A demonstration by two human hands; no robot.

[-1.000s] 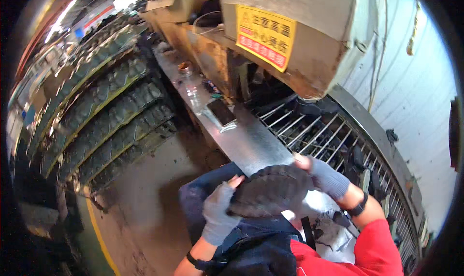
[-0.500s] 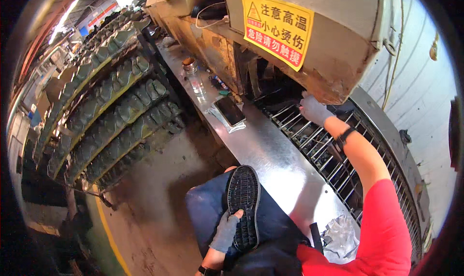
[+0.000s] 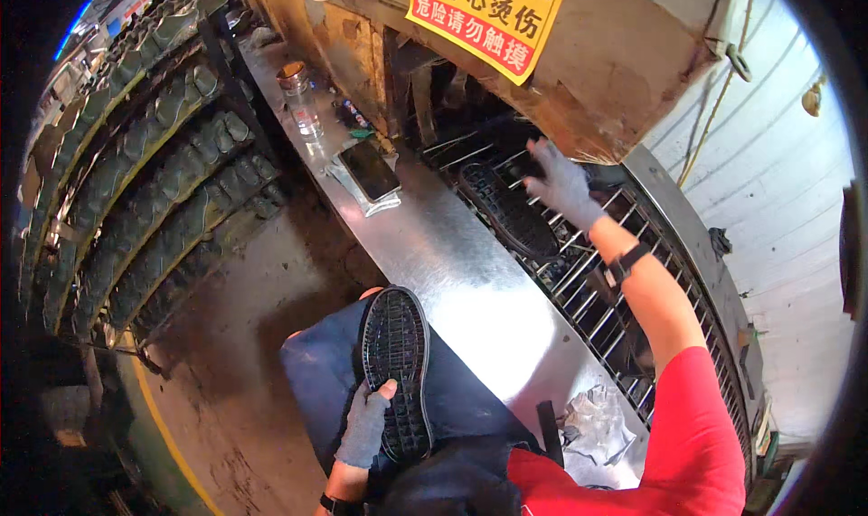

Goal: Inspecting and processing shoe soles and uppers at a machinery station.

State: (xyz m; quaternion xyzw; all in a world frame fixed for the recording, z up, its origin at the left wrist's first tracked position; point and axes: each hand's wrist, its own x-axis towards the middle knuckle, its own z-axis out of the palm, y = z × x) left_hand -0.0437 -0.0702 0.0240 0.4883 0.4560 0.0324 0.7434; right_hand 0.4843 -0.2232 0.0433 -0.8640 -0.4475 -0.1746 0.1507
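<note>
My left hand (image 3: 366, 424), in a grey glove, grips a black rubber shoe sole (image 3: 396, 362) that rests tread-up on my lap. My right hand (image 3: 562, 183), also gloved, reaches out over a wire-rod conveyor rack (image 3: 597, 290), fingers spread and holding nothing. Just left of that hand a second black sole (image 3: 508, 211) lies on the rods at the mouth of a large beige oven-like machine (image 3: 615, 55). A dark watch band circles my right wrist.
A shiny metal shelf (image 3: 452, 263) runs beside the rack, carrying a phone (image 3: 369, 169), a clear bottle (image 3: 298, 96) and crumpled plastic (image 3: 597, 421). Rows of soles (image 3: 154, 191) fill racks on the left. A yellow warning label (image 3: 488, 14) is on the machine.
Earlier both hands held one sole together. My right hand then went forward to the rack and a sole now lies there; my left hand has lowered its sole onto my lap.
</note>
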